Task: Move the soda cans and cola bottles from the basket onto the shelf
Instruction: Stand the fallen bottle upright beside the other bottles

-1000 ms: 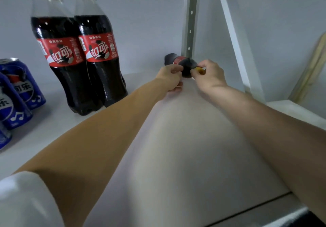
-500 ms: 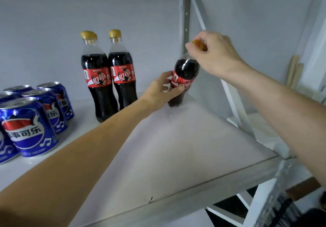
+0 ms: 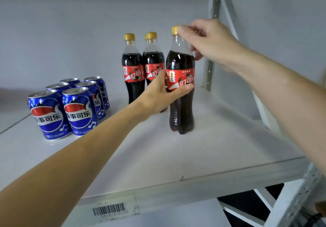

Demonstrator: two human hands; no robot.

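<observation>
Cola bottle [image 3: 180, 92] stands upright on the white shelf [image 3: 220, 149], right of three other cola bottles [image 3: 141, 67] and six Pepsi cans [image 3: 70, 106]. I see my left hand [image 3: 158, 96] wrapped around its red label; my right hand [image 3: 208, 41] pinches its yellow cap [image 3: 175, 30].

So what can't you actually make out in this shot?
Head view only:
- The basket: out of frame, so what remains in it is unknown.
- Bottles at the back: a second cap peeks behind one; the left hand and the front bottle cover them, so the count is unsure.
- Rear cans: mostly hidden by the front cans.
- Barcode: too small to read.
</observation>
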